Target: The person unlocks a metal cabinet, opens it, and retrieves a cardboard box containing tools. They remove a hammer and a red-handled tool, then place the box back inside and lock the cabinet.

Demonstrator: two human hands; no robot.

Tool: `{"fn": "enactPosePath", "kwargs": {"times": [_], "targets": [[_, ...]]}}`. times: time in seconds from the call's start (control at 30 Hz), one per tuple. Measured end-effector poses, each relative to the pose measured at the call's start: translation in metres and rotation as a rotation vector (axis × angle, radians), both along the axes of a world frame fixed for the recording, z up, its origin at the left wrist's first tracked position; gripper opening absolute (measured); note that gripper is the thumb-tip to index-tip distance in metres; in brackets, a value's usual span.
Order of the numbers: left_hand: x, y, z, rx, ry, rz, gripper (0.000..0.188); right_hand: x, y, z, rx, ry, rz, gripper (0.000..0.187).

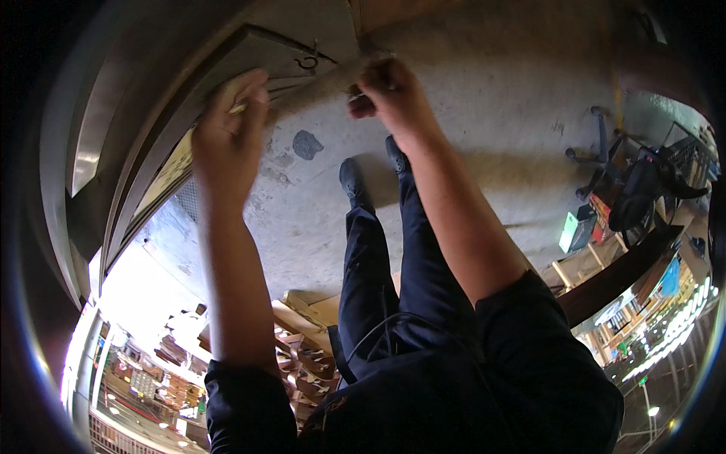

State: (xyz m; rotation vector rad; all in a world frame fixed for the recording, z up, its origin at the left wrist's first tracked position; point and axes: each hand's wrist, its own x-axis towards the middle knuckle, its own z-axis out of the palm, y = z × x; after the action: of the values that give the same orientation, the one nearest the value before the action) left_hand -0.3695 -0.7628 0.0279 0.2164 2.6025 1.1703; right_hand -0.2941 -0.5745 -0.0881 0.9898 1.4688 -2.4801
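Note:
My left hand is raised beside a dark metal frame, smeared a little by motion. Its thumb and fingers come together, and a pale yellowish sliver shows between them, too blurred to name. To the right, my right hand is held up over the concrete floor with its fingers curled in. What it grips, if anything, is lost in shadow and blur. Between and beyond the hands, a small dark C-shaped hook shows against a grey panel.
My shoes stand on the concrete floor, which has a dark patch. At right are a black wheeled chair and a green-and-black box. Stacked wooden pieces lie behind me, beside my left arm.

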Motion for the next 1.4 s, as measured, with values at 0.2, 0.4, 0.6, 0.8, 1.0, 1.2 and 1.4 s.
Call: {"fn": "enactPosePath", "kwargs": {"times": [0.2,0.4,0.6,0.8,1.0,1.2,1.4], "targets": [[-0.026,0.004,-0.010,0.028,0.047,0.022,0.027,-0.028,-0.036,0.005,-0.085,0.103,0.002,0.025],[-0.026,-0.004,-0.019,0.068,0.059,0.045,0.024,-0.037,-0.059,0.002,-0.104,0.143,-0.027,0.023],[-0.028,-0.002,-0.021,0.074,0.108,0.003,0.022,-0.040,-0.069,-0.021,0.471,0.146,0.106,0.026],[-0.024,-0.003,-0.023,0.113,0.125,0.005,0.020,-0.041,-0.065,-0.014,0.850,0.080,0.219,0.024],[-0.019,0.007,-0.026,0.059,0.055,0.017,0.028,-0.044,0.009,0.009,1.219,0.145,0.586,0.023],[-0.032,0.006,-0.076,0.331,-0.419,0.090,0.040,-0.063,0.012,0.064,1.448,0.403,0.547,0.013],[-0.027,0.030,-0.112,0.844,-0.696,0.249,0.038,-0.039,-0.005,0.051,1.415,0.537,0.348,0.020]]}}
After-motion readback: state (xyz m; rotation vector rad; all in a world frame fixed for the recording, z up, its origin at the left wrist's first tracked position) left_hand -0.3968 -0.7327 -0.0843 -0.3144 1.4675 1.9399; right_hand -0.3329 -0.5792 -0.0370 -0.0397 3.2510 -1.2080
